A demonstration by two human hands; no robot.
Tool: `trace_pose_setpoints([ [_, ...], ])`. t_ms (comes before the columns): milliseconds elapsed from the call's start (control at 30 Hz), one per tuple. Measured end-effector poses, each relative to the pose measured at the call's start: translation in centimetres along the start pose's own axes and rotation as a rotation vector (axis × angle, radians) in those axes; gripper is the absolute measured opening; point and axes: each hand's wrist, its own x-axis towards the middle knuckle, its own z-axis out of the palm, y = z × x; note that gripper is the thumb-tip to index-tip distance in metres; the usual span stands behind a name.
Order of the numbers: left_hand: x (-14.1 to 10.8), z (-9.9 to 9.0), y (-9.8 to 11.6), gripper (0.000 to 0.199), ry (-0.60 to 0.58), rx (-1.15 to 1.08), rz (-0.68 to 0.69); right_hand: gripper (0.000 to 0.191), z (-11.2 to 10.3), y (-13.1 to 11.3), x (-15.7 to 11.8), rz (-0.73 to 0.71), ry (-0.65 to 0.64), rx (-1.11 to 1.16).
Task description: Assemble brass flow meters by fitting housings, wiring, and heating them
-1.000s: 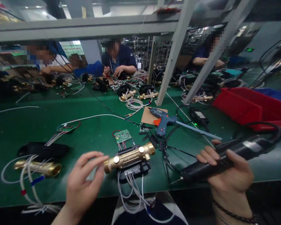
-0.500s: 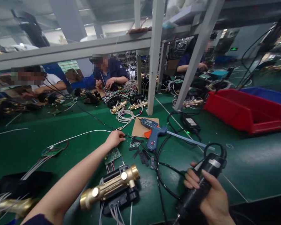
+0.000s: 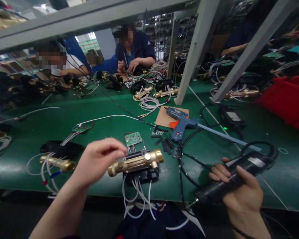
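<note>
My right hand point(image 3: 241, 189) is wrapped round a black electric screwdriver point(image 3: 235, 177), its thin bit pointing down and left past the table's front edge. My left hand point(image 3: 99, 159) hovers beside the left end of a brass pipe fitting point(image 3: 137, 162), its fingers bent and drawn together. Whatever lies between those fingertips, if anything, is too small to make out. The fitting lies on a black housing point(image 3: 142, 175) with white cables hanging over the table's front edge. Behind it, a green circuit board point(image 3: 134, 138) is joined to the housing by short wires.
A blue glue gun point(image 3: 180, 122) rests on cardboard point(image 3: 160, 117), near small screws point(image 3: 156, 132) and black strips point(image 3: 166, 146). Another brass fitting point(image 3: 58, 162) lies left. Grey posts point(image 3: 193, 53) and a red bin point(image 3: 289, 103) stand farther off. Co-workers sit across the table.
My left hand has come back from beside the small screws to the brass fitting. The screwdriver has tilted flatter in my right hand. The view has tipped downward and turned left.
</note>
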Motion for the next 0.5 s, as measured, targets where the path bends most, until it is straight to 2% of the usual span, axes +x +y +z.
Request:
trace_pose_setpoints([
  [67,-4.3,1.4,1.3,0.016,-0.011,0.016,0.174,0.037,0.1,-0.1,0.0,-0.006,0.008,-0.027],
  [133,-7.6,4.1,0.9,0.009,0.158,0.175,0.253,0.036,0.2,-0.1,-0.4,-0.026,0.004,-0.071],
  [200,-9.7,6.9,-0.5,0.005,0.345,0.349,0.241,0.034,0.5,-0.1,-1.2,-0.058,-0.005,-0.113],
  [267,-10.6,8.9,-2.2,0.005,0.444,0.439,0.171,0.034,0.9,-0.2,-2.4,-0.094,-0.034,-0.143],
  [333,-11.0,9.9,-3.4,0.006,0.464,0.456,0.116,0.034,1.4,-0.2,-3.8,-0.117,-0.090,-0.164],
  [500,-11.0,10.1,-3.9,0.007,0.445,0.492,0.118,0.034,3.3,-0.1,-6.3,-0.174,-0.240,-0.174],
])
